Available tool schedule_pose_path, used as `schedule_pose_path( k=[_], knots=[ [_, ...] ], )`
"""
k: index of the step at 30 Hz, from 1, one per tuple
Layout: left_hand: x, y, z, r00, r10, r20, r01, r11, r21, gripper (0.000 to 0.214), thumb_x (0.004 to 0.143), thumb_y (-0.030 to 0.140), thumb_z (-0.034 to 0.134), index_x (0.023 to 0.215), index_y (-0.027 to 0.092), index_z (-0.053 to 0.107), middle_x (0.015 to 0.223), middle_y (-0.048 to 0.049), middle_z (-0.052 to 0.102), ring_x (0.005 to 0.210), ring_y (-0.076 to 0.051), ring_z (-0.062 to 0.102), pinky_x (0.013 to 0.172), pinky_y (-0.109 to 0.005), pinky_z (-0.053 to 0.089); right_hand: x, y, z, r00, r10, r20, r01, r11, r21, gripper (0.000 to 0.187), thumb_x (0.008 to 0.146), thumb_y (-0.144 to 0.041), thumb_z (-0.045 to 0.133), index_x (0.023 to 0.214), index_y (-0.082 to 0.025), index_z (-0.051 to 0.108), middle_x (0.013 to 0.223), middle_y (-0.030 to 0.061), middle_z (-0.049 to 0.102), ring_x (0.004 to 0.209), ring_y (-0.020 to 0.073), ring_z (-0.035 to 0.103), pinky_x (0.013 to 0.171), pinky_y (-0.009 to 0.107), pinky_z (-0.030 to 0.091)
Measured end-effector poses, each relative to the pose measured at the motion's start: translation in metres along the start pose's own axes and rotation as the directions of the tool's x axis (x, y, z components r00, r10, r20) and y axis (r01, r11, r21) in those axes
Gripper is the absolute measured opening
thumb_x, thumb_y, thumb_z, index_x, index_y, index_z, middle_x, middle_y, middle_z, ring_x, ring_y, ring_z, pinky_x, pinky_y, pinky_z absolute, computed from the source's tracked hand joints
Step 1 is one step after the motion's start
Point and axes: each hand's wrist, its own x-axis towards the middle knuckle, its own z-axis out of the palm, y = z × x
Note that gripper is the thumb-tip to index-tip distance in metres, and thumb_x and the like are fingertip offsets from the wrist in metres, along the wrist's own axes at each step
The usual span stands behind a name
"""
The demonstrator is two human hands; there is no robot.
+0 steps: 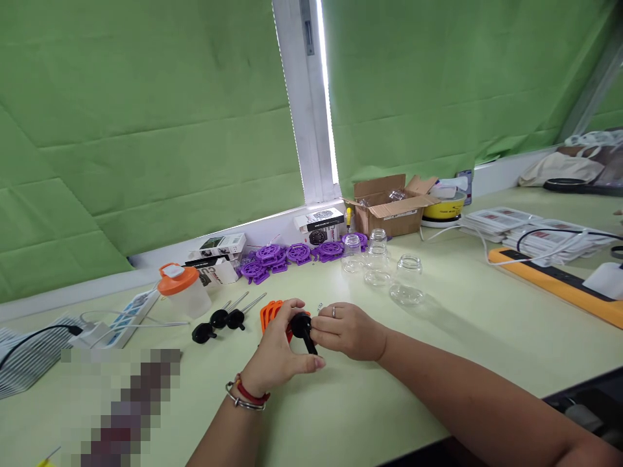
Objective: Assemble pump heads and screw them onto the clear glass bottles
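My left hand [277, 355] grips a black plastic piece [300, 324] with a round head and a short stem, fingers behind it and thumb below. My right hand [346, 331], wearing a ring, has its fingers curled and pressed together at the piece's right side; what lies between the fingertips is hidden. Behind my left hand are several orange plastic parts [270, 314], partly covered. Small metal bits [320, 306] lie just beyond my fingers. To the left rest similar black pieces [235, 319] with thin metal rods.
Several clear glass jars [407, 282] stand beyond my right hand. Purple plastic parts [270, 254] lie along the wall near an open cardboard box [396, 224]. An orange-lidded shaker [183, 288] and a power strip [134, 318] are left; an orange-and-black bar [559, 282] lies right.
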Motion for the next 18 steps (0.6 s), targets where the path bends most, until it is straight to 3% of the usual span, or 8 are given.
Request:
schedule_pose_path(
  k=[5,18],
  knots=[
    [0.0011,-0.0001,-0.001,1.0,-0.024,-0.006,0.023,0.999,-0.04,0.079,0.054,0.029,0.078,0.119,0.023,0.035,0.108,-0.0066,0.054,0.098,-0.022,0.052,0.092,-0.042,0.043,0.001,-0.0034,0.0006,0.999,0.037,-0.014,-0.037,0.999,0.024,0.019,0.092,-0.014,0.04,0.09,-0.016,0.059,0.08,0.0033,0.059,0.065,0.0118,0.049,0.061,0.026,0.038],
    [0.0002,-0.0006,-0.0017,0.999,-0.023,0.036,0.024,0.999,-0.036,0.078,0.055,0.029,0.078,0.119,0.024,0.035,0.105,-0.0049,0.054,0.094,-0.021,0.051,0.09,-0.041,0.043,-0.0009,-0.0003,0.0048,1.0,-0.016,0.001,0.017,1.0,-0.025,0.018,0.092,-0.014,0.04,0.085,-0.017,0.057,0.075,0.0016,0.057,0.065,0.0113,0.05,0.061,0.025,0.039]
  ],
)
